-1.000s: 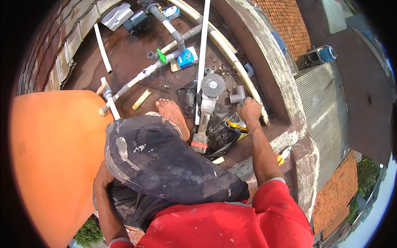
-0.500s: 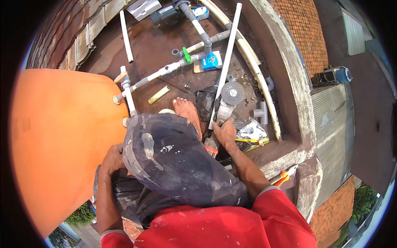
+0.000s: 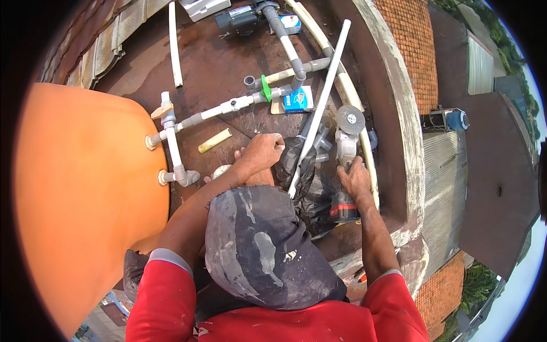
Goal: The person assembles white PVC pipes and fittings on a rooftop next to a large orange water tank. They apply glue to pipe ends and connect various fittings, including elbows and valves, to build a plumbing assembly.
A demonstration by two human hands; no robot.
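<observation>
1 angle grinder [image 3: 346, 146], gripped in the right hand [image 3: 357, 178], right of 1 loose white pipe [image 3: 322, 102]; left hand [image 3: 263, 153] curled closed, contents not visible. Pipework [image 3: 233, 105] already joined to orange tank [image 3: 91, 188]; loose white pipe unjoined.

"You're outdoors, at a plumbing spot on a rooftop, by the look of it: a weathered wall [image 3: 401, 102] edges your right side."

"And past that wall you overlook other roofs, orange tiles [image 3: 407, 62] and grey corrugated sheeting [image 3: 447, 179], with sky [image 3: 527, 273] at the rim. More roof tiles [image 3: 94, 43] show at your upper left."

"Then the plumbing: pipes [image 3: 211, 113] join the big orange tank [image 3: 91, 188] on your left, and a dark motor [image 3: 236, 23] sits farther up."
</observation>
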